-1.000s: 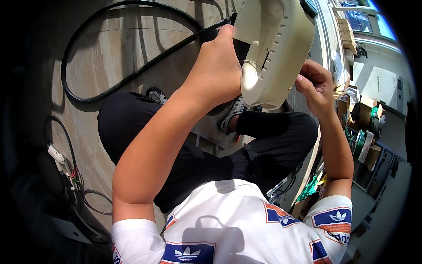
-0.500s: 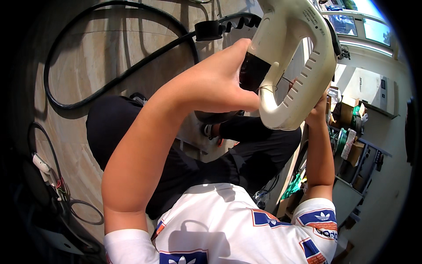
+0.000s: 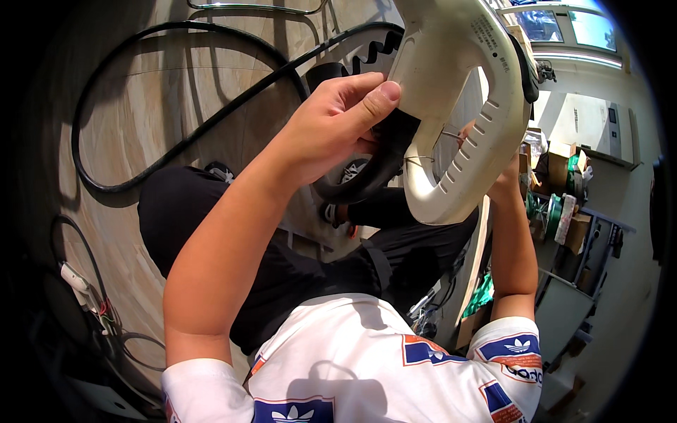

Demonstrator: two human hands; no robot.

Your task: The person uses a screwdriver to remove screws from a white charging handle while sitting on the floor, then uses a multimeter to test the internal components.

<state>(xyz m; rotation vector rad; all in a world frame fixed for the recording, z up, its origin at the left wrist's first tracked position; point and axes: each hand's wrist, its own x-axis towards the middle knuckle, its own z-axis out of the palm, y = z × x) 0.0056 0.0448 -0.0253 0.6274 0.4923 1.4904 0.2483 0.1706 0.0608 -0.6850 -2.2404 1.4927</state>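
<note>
A cream plastic charging-gun housing (image 3: 423, 77) with a ribbed loop handle (image 3: 469, 151) hangs high in front of me, its upper end out of view. At its left edge my left hand (image 3: 335, 123) is closed, thumb and forefinger pressed together. Whatever they pinch is hidden. A thick black curved part (image 3: 374, 169) runs down from the housing, beside that hand. My right hand (image 3: 505, 180) is mostly behind the loop handle, seemingly gripping it. Its fingers show through the opening, beside a thin metal rod (image 3: 450, 134). Thin wire (image 3: 419, 158) circles the handle's inner side.
A thick black cable (image 3: 79, 127) loops over the tiled floor (image 3: 134, 233), near a metal tube (image 3: 257, 8). At left lies a white device with loose wires (image 3: 77, 278). Shelving (image 3: 599, 247) with boxes and spools stands at right, below a white wall unit (image 3: 582, 120).
My left hand has gone from spread, thumb and fingers apart, to closed at the housing's edge. The housing sits slightly lower and further left in view. More of the black curved part shows.
</note>
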